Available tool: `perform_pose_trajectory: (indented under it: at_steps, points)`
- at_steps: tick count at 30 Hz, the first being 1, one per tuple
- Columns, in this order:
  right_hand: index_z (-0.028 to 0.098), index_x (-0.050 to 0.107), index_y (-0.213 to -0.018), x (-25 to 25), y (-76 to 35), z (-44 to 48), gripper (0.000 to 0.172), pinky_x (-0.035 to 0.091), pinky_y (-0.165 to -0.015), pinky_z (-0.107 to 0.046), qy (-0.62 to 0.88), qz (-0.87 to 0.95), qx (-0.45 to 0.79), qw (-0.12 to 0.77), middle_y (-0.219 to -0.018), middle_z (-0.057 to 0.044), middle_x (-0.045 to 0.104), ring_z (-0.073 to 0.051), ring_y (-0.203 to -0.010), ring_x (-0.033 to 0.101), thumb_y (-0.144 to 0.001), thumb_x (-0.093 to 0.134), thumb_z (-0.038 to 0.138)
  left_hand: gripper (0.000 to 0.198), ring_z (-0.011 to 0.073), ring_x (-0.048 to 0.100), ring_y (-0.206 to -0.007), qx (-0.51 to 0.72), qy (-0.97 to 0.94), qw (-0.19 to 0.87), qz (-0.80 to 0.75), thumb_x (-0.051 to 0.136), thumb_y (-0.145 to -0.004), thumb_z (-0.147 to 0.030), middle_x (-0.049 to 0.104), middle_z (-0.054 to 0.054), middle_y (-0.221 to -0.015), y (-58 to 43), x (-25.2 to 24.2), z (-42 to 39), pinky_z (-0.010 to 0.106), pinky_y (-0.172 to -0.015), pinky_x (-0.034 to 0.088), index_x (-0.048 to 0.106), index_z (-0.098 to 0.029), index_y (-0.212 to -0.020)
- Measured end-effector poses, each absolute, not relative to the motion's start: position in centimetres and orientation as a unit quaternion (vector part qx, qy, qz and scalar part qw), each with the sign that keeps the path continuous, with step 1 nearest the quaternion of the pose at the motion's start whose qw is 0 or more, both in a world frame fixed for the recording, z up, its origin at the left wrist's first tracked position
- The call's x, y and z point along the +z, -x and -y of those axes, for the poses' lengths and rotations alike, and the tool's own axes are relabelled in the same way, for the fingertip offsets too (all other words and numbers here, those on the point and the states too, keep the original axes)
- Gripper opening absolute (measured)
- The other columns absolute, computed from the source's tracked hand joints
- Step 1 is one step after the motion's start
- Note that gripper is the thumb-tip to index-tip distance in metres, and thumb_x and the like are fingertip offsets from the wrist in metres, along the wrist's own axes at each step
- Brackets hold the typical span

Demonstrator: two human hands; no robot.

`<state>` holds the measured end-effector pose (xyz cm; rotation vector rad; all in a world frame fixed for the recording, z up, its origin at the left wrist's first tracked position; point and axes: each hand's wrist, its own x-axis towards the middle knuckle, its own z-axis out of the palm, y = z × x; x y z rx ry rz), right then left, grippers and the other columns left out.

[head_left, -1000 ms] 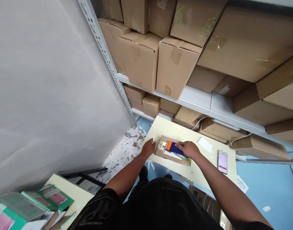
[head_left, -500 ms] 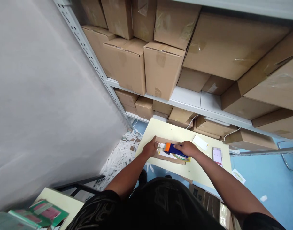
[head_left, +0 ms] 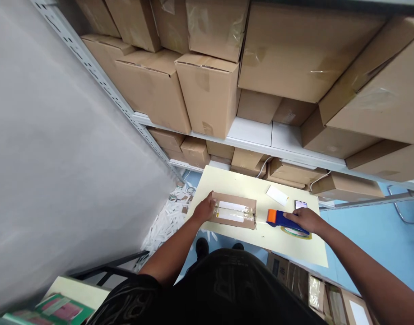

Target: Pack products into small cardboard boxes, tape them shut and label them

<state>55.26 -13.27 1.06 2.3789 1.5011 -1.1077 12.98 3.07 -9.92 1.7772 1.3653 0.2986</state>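
A flat brown cardboard box [head_left: 233, 221] lies on the pale yellow table [head_left: 223, 180], with white labels and clear tape along its top. My left hand [head_left: 204, 208] grips the box's left end, thumb on top. To the right, my right hand [head_left: 305, 219] is closed around a blue tape dispenser [head_left: 283, 219] with an orange front and a roll of tape under it. The dispenser is apart from the box. Near the right hand lies a phone [head_left: 300, 204], partly hidden by the fingers. A white card or pack [head_left: 277, 195] rests behind the dispenser.
Grey metal shelving [head_left: 247, 145] full of cardboard boxes [head_left: 207, 92] rises behind the table. White paper strips [head_left: 164, 225] litter the floor at left, beside a grey wall [head_left: 74, 158]. Several more boxes [head_left: 295, 291] stand below at right. Green-edged packs [head_left: 62, 309] lie at lower left.
My right hand has moved the tape dispenser rightward, off the box, and a strip of clear tape now shows along the box. My left hand stays at its left end. The view has shifted.
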Motion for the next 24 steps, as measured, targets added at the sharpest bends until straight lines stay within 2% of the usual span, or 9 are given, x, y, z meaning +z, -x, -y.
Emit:
perform_pose_trajectory:
  at_steps: [4, 6, 9, 12, 15, 18, 21, 24]
  points:
    - [0.019, 0.066, -0.057, -2.2, -54.2, 12.0, 0.066, 0.039, -0.063, -0.032, -0.785, -0.496, -0.361, 0.085, -0.068, -0.013, 0.071, -0.025, -0.068, 0.066, -0.086, 0.052, 0.077, 0.063, 0.0341, 0.061, -0.129, 0.124, -0.706, 0.431, -0.548, 0.046, -0.102, -0.046, 0.063, 0.016, -0.143, -13.2, -9.9, -3.0, 0.045, -0.108, 0.045, 0.041, -0.021, -0.159]
    - [0.018, 0.066, -0.058, -4.0, -53.0, 11.0, 0.063, 0.042, -0.063, -0.032, -0.797, -0.449, -0.398, 0.075, -0.070, -0.014, 0.073, -0.025, -0.068, 0.067, -0.084, 0.057, 0.074, 0.063, 0.0339, 0.060, -0.130, 0.137, -0.696, 0.438, -0.553, 0.049, -0.101, -0.047, 0.064, 0.015, -0.143, -13.2, -9.9, -2.9, 0.044, -0.109, 0.045, 0.043, -0.022, -0.158]
    - [0.017, 0.071, -0.071, -6.4, -51.6, 10.9, 0.050, 0.048, -0.064, -0.030, -0.802, -0.304, -0.514, -0.024, -0.080, -0.011, 0.078, -0.023, -0.070, 0.070, -0.085, 0.062, 0.064, 0.062, 0.0329, 0.058, -0.133, 0.152, -0.683, 0.449, -0.555, 0.052, -0.099, -0.047, 0.065, 0.012, -0.142, -13.1, -10.1, -3.0, 0.044, -0.112, 0.043, 0.045, -0.024, -0.157]
    - [0.017, 0.072, -0.078, -8.2, -51.2, 13.2, 0.045, 0.051, -0.064, -0.030, -0.802, -0.212, -0.553, -0.081, -0.086, -0.012, 0.079, -0.023, -0.072, 0.072, -0.089, 0.057, 0.057, 0.061, 0.0330, 0.056, -0.135, 0.153, -0.679, 0.458, -0.553, 0.052, -0.099, -0.048, 0.063, 0.012, -0.145, -13.0, -10.3, -3.0, 0.045, -0.113, 0.042, 0.047, -0.024, -0.155]
    - [0.018, 0.069, -0.075, -9.4, -50.9, 16.4, 0.053, 0.050, -0.061, -0.031, -0.834, -0.203, -0.506, -0.088, -0.087, -0.015, 0.079, -0.026, -0.073, 0.073, -0.093, 0.046, 0.061, 0.059, 0.0316, 0.053, -0.139, 0.166, -0.675, 0.465, -0.548, 0.050, -0.100, -0.048, 0.056, 0.012, -0.152, -12.9, -10.8, -3.0, 0.044, -0.116, 0.039, 0.047, -0.024, -0.153]
    - [0.019, 0.068, -0.077, -10.5, -50.1, 18.6, 0.060, 0.049, -0.062, -0.031, -0.888, -0.241, -0.380, -0.095, -0.085, -0.015, 0.078, -0.027, -0.078, 0.073, -0.097, 0.032, 0.063, 0.053, 0.0274, 0.054, -0.137, 0.215, -0.643, 0.474, -0.562, 0.044, -0.101, -0.047, 0.056, 0.012, -0.151, -12.6, -11.4, -2.6, 0.042, -0.117, 0.039, 0.049, -0.022, -0.147]
    - [0.018, 0.071, -0.088, -11.7, -48.8, 18.7, 0.057, 0.049, -0.069, -0.031, -0.905, -0.328, -0.264, -0.055, -0.089, -0.016, 0.076, -0.027, -0.085, 0.072, -0.101, 0.030, 0.056, 0.047, 0.0237, 0.062, -0.126, 0.261, -0.585, 0.523, -0.562, 0.032, -0.100, -0.042, 0.066, 0.011, -0.137, -11.4, -12.0, -1.7, 0.041, -0.109, 0.047, 0.055, -0.021, -0.136]
    - [0.015, 0.072, -0.099, -12.9, -47.4, 17.7, 0.052, 0.050, -0.081, -0.035, -0.894, -0.399, -0.205, 0.004, -0.101, -0.018, 0.075, -0.029, -0.097, 0.070, -0.102, 0.033, 0.048, 0.051, 0.0245, 0.061, -0.129, 0.246, -0.568, 0.607, -0.499, 0.040, -0.090, -0.033, 0.065, 0.010, -0.139, -9.2, -12.4, -0.5, 0.042, -0.106, 0.049, 0.057, -0.022, -0.137]
